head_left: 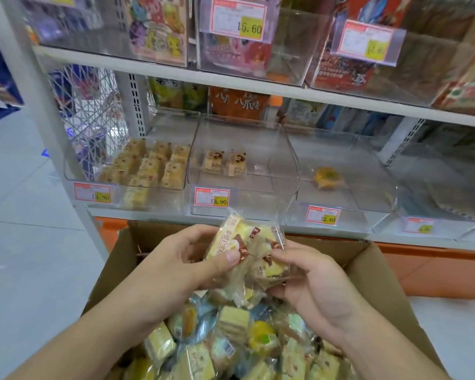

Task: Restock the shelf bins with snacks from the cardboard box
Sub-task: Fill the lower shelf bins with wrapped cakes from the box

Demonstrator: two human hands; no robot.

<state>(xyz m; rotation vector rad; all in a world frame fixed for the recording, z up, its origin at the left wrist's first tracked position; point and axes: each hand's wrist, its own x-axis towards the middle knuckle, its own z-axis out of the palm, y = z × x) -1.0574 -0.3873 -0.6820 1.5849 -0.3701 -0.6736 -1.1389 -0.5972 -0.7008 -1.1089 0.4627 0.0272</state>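
Observation:
An open cardboard box (379, 272) sits below the shelf, full of wrapped snack cakes (231, 341). Above it both hands hold a bunch of yellow wrapped cakes (247, 242). My left hand (187, 259) grips the bunch from the left, thumb on a wrapper. My right hand (310, 283) pinches the wrappers from the right. On the shelf ahead stand clear plastic bins: the left bin (93, 179) holds several cakes, the middle bin (283, 171) holds two, and the right bin (368, 171) holds one yellow round cake (327, 176).
Price tags (211, 197) hang on the bin fronts. A higher shelf (176, 74) carries bins of colourful packets. A white shelf upright (30, 86) stands at the left, with pale floor tiles (19, 215) beyond. An orange base strip (428, 256) runs under the shelf.

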